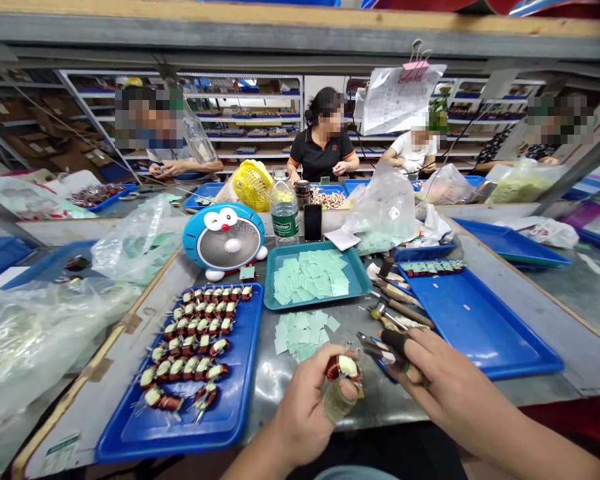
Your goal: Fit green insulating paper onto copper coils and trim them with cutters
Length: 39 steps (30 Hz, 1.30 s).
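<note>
Near the bottom centre, my left hand (313,407) is closed around a copper-wound coil (341,368) with a pale top; a wrap covers one fingertip. Just right of it, my right hand (430,367) grips a pair of pliers (380,350), whose jaws point left toward the coil without touching it. Pale green square sheets (303,335) lie loose on the metal bench beyond my hands. More of these sheets fill a teal tray (316,305). Rows of similar coils (195,327) stand in a blue tray (180,437) on the left.
Hand tools (400,303) lie right of the teal tray. A blue tray (485,327) at the right holds several green-topped parts along its back edge. Behind stand a cartoon-faced fan (225,240), a bottle (284,213) and a phone (313,222). Several people sit across the bench.
</note>
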Motion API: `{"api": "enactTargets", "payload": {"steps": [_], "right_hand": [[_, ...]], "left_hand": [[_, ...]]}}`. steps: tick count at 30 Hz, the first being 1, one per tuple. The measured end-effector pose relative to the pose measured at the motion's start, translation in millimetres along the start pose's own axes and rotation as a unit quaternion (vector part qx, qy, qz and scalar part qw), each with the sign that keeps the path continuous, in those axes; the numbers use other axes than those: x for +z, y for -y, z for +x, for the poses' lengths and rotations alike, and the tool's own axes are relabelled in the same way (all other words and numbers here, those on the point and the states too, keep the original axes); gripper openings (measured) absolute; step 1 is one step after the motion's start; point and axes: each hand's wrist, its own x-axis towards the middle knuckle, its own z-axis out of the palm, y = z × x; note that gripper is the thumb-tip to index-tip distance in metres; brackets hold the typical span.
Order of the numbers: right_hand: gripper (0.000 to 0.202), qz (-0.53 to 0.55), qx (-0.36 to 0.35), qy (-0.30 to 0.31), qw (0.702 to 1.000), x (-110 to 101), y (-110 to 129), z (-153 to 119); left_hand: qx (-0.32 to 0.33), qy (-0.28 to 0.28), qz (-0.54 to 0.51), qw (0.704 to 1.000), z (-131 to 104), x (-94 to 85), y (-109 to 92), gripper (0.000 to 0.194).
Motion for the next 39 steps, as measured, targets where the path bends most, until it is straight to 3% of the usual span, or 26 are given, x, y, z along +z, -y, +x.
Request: {"api": "enactTargets", "payload": {"steps": [7, 14, 16, 21, 24, 29, 34, 37, 39], "right_hand": [[0.025, 0.005, -0.083, -0.006, 0.997, -2, -3, 9], [0.028, 0.002, -0.187, 0.021, 0.982, -19, -7, 22], [0.028, -0.012, -0.206, 0.033, 0.978, -25, -10, 26], [0.024, -0.001, -0.13, 0.017, 0.991, -13, -10, 15], [0.025, 0.019, -0.094, -0.005, 0.995, 5, -9, 0], [0.024, 0.042, -0.114, -0.006, 0.993, 17, -10, -5], [0.029, 0.035, -0.121, -0.06, 0.99, 21, -8, -2], [0.029, 0.049, -0.093, -0.064, 0.992, 24, -5, -8], [0.026, 0.074, -0.036, -0.039, 0.996, 28, -4, -17]], "left_hand": [[-0.059, 0.024, -0.212, 0.975, -6, 9.7, 12, 0.06], [-0.096, 0.102, -0.26, 0.955, -12, 15.4, 17, 0.06], [-0.103, 0.097, -0.27, 0.953, -12, 15.3, 13, 0.058], [-0.093, 0.027, -0.242, 0.966, -11, 12.2, 5, 0.062], [-0.089, 0.031, -0.245, 0.965, -11, 10.4, 7, 0.062], [-0.094, 0.022, -0.244, 0.965, -14, 17.1, 19, 0.062], [-0.089, 0.005, -0.348, 0.933, -16, 30.5, 28, 0.052], [-0.08, 0.008, -0.357, 0.93, -16, 29.3, 26, 0.048], [-0.076, 0.027, -0.331, 0.94, -16, 25.0, 22, 0.047]]}}
